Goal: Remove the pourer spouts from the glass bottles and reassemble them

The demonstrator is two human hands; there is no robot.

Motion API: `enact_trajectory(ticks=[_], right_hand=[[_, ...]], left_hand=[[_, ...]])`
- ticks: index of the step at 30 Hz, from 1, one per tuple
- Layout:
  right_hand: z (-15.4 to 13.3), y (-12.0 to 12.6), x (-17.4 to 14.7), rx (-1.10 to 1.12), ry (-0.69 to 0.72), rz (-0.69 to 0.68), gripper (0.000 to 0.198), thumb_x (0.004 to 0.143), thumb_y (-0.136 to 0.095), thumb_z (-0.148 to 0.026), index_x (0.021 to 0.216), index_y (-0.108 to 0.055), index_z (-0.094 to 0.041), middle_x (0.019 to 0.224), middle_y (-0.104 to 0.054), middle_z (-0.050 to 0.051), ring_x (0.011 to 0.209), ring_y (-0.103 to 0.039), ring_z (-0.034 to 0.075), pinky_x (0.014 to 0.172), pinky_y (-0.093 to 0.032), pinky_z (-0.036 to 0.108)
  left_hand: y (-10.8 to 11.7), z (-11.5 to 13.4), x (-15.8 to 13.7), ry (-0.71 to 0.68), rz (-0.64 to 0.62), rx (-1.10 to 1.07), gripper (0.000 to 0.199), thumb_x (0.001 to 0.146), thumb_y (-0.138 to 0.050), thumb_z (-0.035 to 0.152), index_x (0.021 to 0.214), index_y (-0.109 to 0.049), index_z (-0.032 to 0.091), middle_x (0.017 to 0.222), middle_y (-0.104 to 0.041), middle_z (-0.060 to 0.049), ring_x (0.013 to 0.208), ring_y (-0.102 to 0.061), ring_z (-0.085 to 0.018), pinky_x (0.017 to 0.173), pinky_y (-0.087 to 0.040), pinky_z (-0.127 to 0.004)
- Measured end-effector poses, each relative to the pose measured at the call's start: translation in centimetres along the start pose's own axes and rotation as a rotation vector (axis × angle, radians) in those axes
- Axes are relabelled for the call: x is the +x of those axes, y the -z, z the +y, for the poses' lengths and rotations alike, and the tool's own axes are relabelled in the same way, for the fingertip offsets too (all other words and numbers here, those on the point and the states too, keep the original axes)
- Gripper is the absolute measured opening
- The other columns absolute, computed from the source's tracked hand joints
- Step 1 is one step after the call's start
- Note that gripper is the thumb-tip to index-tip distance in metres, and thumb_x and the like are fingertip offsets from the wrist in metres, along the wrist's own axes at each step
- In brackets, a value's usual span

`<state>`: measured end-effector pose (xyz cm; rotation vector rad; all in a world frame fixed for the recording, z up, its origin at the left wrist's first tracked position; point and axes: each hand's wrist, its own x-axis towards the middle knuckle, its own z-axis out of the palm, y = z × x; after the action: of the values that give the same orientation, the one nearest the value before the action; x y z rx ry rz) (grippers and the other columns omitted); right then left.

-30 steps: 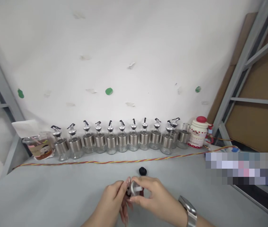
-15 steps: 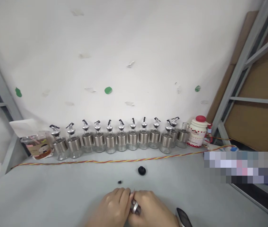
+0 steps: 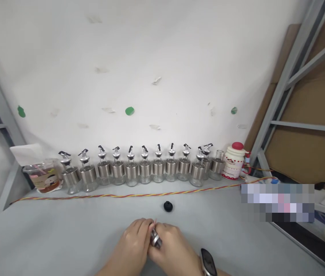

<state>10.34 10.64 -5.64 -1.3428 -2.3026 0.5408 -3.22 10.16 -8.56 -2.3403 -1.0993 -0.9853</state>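
Note:
Near the front of the grey table, my left hand (image 3: 135, 241) and my right hand (image 3: 173, 247) are closed together around a silver and dark pourer spout (image 3: 155, 239). Fingers cover most of it; only a shiny ring and a dark end show between the hands. Just beyond my right hand lies a round black rubber stopper (image 3: 168, 206). A watch (image 3: 208, 262) is on my right wrist.
Along the wall stands a row of several glass bottles with steel sleeves (image 3: 145, 168), most topped with pourers. One bottle (image 3: 217, 166) at the right has an open neck. A red-yellow twisted wire (image 3: 107, 196) crosses in front. A plastic cup (image 3: 46, 176) and a red-lidded jar (image 3: 234, 163) flank the row.
Both hands, still gripping the spout, appear slightly higher and further left. The small black piece that lay beyond my left hand is out of sight. The whole view has shifted a little.

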Motion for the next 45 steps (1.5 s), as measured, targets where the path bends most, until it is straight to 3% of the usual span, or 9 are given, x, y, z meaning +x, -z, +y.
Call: enact_trajectory(ticks=[6, 9, 17, 20, 24, 29, 35, 42, 45], right_hand=[[0.2, -0.1, 0.2, 0.015, -0.013, -0.005, 0.015, 0.072, -0.046, -0.020, 0.075, -0.060, -0.016, 0.075, -0.068, 0.007, 0.067, -0.061, 0.017, 0.055, -0.035, 0.021], [0.6, -0.1, 0.2, 0.094, 0.047, -0.024, 0.013, 0.072, -0.046, -0.021, 0.073, -0.058, -0.016, 0.071, -0.067, 0.004, 0.062, -0.058, 0.013, 0.052, -0.033, 0.019], [1.0, 0.6, 0.2, 0.015, 0.098, 0.001, 0.014, 0.067, -0.046, -0.018, 0.071, -0.059, -0.016, 0.071, -0.067, 0.005, 0.061, -0.058, 0.015, 0.052, -0.032, 0.021], [0.8, 0.6, 0.1, 0.005, 0.103, -0.033, 0.015, 0.066, -0.045, -0.018, 0.071, -0.059, -0.017, 0.071, -0.068, 0.005, 0.061, -0.060, 0.015, 0.050, -0.031, 0.021], [0.8, 0.6, 0.0, -0.012, 0.111, -0.062, 0.016, 0.066, -0.043, -0.018, 0.069, -0.059, -0.017, 0.071, -0.068, 0.006, 0.061, -0.060, 0.015, 0.049, -0.030, 0.022], [1.2, 0.5, -0.1, 0.026, 0.073, -0.119, 0.015, 0.066, -0.044, -0.020, 0.068, -0.058, -0.016, 0.066, -0.066, 0.004, 0.055, -0.055, 0.013, 0.045, -0.027, 0.021], [1.8, 0.4, -0.1, 0.219, 0.100, -0.183, 0.009, 0.062, -0.047, -0.017, 0.065, -0.054, -0.015, 0.057, -0.057, -0.003, 0.048, -0.040, 0.007, 0.041, -0.024, 0.016], [2.0, 0.3, 0.1, 0.196, 0.083, -0.163, 0.005, 0.063, -0.049, -0.020, 0.063, -0.052, -0.015, 0.054, -0.052, -0.004, 0.048, -0.040, 0.007, 0.041, -0.023, 0.017], [2.4, 0.6, 0.0, 0.213, 0.077, -0.176, 0.003, 0.061, -0.050, -0.019, 0.061, -0.049, -0.016, 0.053, -0.048, -0.005, 0.047, -0.039, 0.006, 0.041, -0.023, 0.017]], left_hand=[[-0.2, -0.1, 0.0, 0.043, 0.002, -0.007, 0.032, 0.090, -0.022, 0.017, 0.089, -0.054, 0.014, 0.071, -0.065, -0.007, 0.063, -0.062, -0.016, 0.058, -0.054, -0.029], [0.0, -0.1, 0.1, 0.093, -0.043, -0.059, 0.033, 0.090, -0.023, 0.019, 0.085, -0.056, 0.016, 0.069, -0.064, -0.005, 0.063, -0.061, -0.016, 0.059, -0.053, -0.029], [1.6, 0.3, 1.2, 0.416, -0.349, -0.257, 0.019, 0.086, -0.037, 0.023, 0.083, -0.055, 0.019, 0.076, -0.063, -0.003, 0.069, -0.061, -0.015, 0.063, -0.050, -0.025], [1.8, 0.5, 1.2, 0.445, -0.439, -0.230, 0.022, 0.087, -0.034, 0.020, 0.078, -0.055, 0.019, 0.073, -0.064, -0.003, 0.066, -0.062, -0.015, 0.059, -0.049, -0.024], [1.7, 0.6, 0.9, 0.373, -0.534, -0.155, 0.027, 0.086, -0.029, 0.014, 0.082, -0.056, 0.018, 0.075, -0.065, -0.005, 0.069, -0.063, -0.019, 0.060, -0.050, -0.029], [1.5, 0.4, 0.5, 0.329, -0.550, -0.207, 0.031, 0.087, -0.026, 0.015, 0.079, -0.055, 0.018, 0.073, -0.066, -0.006, 0.065, -0.063, -0.018, 0.059, -0.049, -0.029], [1.9, 0.3, 0.9, 0.410, -0.565, -0.214, 0.037, 0.089, -0.022, 0.022, 0.073, -0.055, 0.019, 0.068, -0.066, -0.005, 0.061, -0.062, -0.018, 0.056, -0.047, -0.028], [1.6, 0.5, 1.1, 0.471, -0.535, -0.285, 0.042, 0.088, -0.020, 0.030, 0.068, -0.055, 0.019, 0.065, -0.065, -0.006, 0.057, -0.059, -0.018, 0.055, -0.044, -0.028], [2.0, -0.7, 1.4, 0.656, -0.463, -0.460, 0.049, 0.085, -0.023, 0.045, 0.056, -0.053, 0.019, 0.053, -0.060, -0.004, 0.049, -0.056, -0.016, 0.048, -0.042, -0.026]])
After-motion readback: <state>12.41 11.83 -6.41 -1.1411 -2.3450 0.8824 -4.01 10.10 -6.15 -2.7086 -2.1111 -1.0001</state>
